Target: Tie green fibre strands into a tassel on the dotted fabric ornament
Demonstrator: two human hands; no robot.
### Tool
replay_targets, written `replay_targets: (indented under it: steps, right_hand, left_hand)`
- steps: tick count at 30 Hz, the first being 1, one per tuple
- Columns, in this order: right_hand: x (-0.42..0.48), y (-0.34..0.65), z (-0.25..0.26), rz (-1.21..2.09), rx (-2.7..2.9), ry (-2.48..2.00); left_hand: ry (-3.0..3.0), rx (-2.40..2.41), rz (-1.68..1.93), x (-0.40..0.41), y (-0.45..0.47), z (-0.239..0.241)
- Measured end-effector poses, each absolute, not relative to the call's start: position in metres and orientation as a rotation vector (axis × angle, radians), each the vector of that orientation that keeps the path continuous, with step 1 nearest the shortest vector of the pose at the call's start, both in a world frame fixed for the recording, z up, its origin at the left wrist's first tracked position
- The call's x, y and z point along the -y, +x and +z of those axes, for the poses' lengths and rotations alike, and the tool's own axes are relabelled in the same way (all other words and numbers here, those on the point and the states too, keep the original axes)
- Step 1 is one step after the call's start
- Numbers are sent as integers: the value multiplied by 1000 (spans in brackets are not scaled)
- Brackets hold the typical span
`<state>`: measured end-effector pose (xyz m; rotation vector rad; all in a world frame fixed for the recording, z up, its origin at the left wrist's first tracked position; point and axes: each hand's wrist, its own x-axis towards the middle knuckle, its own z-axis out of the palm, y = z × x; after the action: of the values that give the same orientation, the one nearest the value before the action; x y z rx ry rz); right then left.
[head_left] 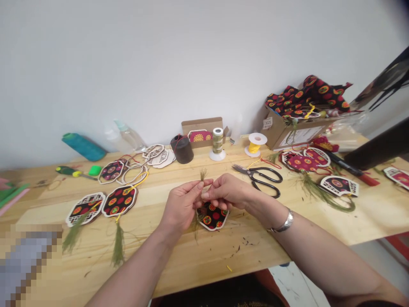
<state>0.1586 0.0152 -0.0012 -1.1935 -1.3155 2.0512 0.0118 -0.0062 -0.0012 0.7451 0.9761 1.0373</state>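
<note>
Fingers of my left hand (183,202) pinch a small olive-green tassel (203,174), whose frayed threads stick up above the thumb. Close against it, my right hand (225,192) is closed too, thumb and forefinger pressed together at the tassel; any thread between them is too fine to make out. Under both hands lies a pendant (213,219) with a pale scalloped rim and black patterned fabric, its upper part covered by my fingers. Some loose green threads hang below my left hand.
Black-handled scissors (263,177) lie right of my hands. Behind stand a spool of green thread (217,144), a yellow cord spool (254,145) and a dark cylinder (182,149). Tasselled pendants (119,201) lie at left. A cardboard box (287,134) holds fabric at back right.
</note>
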Motion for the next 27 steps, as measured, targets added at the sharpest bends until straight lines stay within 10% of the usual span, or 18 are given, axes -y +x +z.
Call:
replay_targets:
  steps: [27]
  right_hand:
    - [-17,159,-1,2108,1238,-1215]
  left_hand:
    - [837,-1003,1000,7,12,-9]
